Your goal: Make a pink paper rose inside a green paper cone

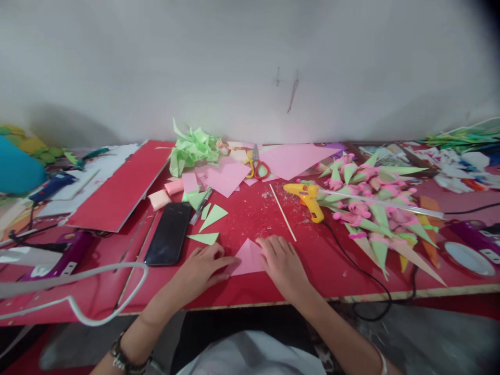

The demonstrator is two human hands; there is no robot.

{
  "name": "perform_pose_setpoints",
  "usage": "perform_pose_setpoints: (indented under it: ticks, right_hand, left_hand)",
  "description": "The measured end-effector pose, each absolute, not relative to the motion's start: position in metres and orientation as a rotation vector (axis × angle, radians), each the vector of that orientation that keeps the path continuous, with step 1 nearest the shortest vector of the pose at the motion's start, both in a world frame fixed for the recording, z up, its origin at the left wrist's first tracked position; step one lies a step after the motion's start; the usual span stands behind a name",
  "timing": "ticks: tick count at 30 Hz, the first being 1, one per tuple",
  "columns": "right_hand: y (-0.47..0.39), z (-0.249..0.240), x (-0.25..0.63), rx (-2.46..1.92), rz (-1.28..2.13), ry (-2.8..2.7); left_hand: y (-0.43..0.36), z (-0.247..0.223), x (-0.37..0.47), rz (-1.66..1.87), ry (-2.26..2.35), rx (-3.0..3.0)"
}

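Observation:
A small piece of pink paper point(247, 260), folded to a peak at the top, lies on the red table near its front edge. My left hand point(201, 271) holds its left corner, fingers bent and thumb at the paper's edge. On the right side, my right hand point(284, 265) is closed over the other corner, fingers together and pressing it to the table. Light green paper triangles point(213, 216) lie just beyond my left hand. A thin wooden stick point(283, 212) rests beyond my right hand.
A yellow glue gun point(308, 198) with a trailing cord lies right, against pink and green paper flowers point(371, 208). A black phone point(169, 233) is at left. Scissors point(256, 165), pink sheets point(299, 159) and crumpled green paper point(195, 148) lie behind. A white cable point(113, 312) loops front left.

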State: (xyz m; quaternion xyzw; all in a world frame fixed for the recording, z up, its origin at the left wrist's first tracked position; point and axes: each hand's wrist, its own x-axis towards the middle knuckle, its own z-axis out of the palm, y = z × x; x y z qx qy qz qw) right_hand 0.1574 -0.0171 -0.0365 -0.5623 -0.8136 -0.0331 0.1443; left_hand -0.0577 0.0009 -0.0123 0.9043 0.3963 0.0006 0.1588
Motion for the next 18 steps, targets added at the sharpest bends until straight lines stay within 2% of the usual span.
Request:
perform_pose_setpoints:
  ticks: [3, 6, 12, 18]
  right_hand:
    - [-0.026, -0.036, 0.152, -1.258, -0.164, -2.498]
    - [-0.035, -0.036, 0.144, -1.033, -0.018, -2.628]
    - [-0.034, -0.031, 0.144, -0.978, 0.212, -2.617]
    - [-0.032, -0.025, 0.162, -1.008, 0.249, -2.617]
  left_hand:
    - [0.001, -0.015, -0.058, 0.017, 1.149, 2.541]
    - [0.002, -0.019, -0.06, 0.026, 1.144, 2.533]
    - [0.003, -0.02, -0.06, 0.054, 1.135, 2.486]
    - [0.003, -0.016, -0.059, 0.067, 1.131, 2.449]
